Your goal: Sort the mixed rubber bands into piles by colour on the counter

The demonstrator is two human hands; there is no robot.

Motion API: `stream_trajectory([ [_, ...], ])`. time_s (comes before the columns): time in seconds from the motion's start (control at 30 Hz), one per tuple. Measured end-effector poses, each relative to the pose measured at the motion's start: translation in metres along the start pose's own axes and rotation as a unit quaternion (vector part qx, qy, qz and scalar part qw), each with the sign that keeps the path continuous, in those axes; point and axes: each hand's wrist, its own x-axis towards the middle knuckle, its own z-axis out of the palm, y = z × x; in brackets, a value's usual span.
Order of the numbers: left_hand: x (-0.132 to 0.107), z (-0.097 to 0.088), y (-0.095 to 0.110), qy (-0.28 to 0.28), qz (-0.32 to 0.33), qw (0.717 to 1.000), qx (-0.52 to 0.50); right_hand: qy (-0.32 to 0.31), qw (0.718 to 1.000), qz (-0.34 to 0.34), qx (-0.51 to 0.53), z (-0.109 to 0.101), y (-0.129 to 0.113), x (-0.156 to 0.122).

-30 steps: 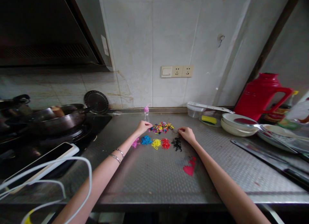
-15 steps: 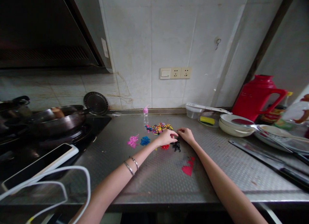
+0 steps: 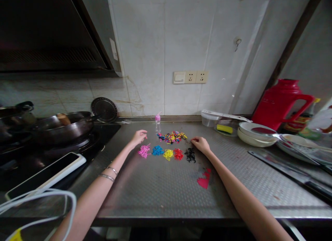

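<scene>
Left hand: fingers loose and empty, just behind the pink bands.
Right hand: pinched beside the mixed bands near the bench back edge; cannot tell if holding.

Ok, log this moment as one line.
left hand: by pink pile, grip unclear | right hand: at mixed bands, near black pile, grip unclear | counter: blue pile, yellow pile, red pile

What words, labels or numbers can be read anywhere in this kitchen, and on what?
No text can be read.
Sticker on the hood: too small and blurred.
Label on the jar behind the red jug: blurred.
Print on the white bottle at the right edge: blurred.
Switch and sockets: no legible marks.
</scene>
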Motion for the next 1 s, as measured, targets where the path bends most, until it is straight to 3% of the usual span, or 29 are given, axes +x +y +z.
stream_trajectory([
  [0.13, -0.004, -0.021, -0.022, 0.044, -0.040, 0.997, -0.050, -0.007, 1.000, 0.007, 0.003, 0.000, 0.001, 0.001],
  [0.4, -0.014, -0.022, -0.012, 0.100, -0.026, 0.991, -0.086, -0.031, 0.999, -0.040, 0.006, -0.001, 0.003, 0.003],
  [0.6, -0.013, -0.018, -0.027, 0.096, -0.034, 0.986, -0.131, -0.033, 0.994, -0.074, -0.075, -0.005, -0.009, 0.014],
  [0.77, -0.011, -0.013, -0.035, 0.099, -0.041, 0.986, -0.128, -0.021, 0.991, -0.118, -0.064, 0.004, -0.009, 0.033],
  [1.0, -0.009, -0.011, -0.038, 0.093, -0.031, 0.991, -0.085, -0.013, 0.995, -0.088, -0.051, 0.019, -0.007, 0.042],
])
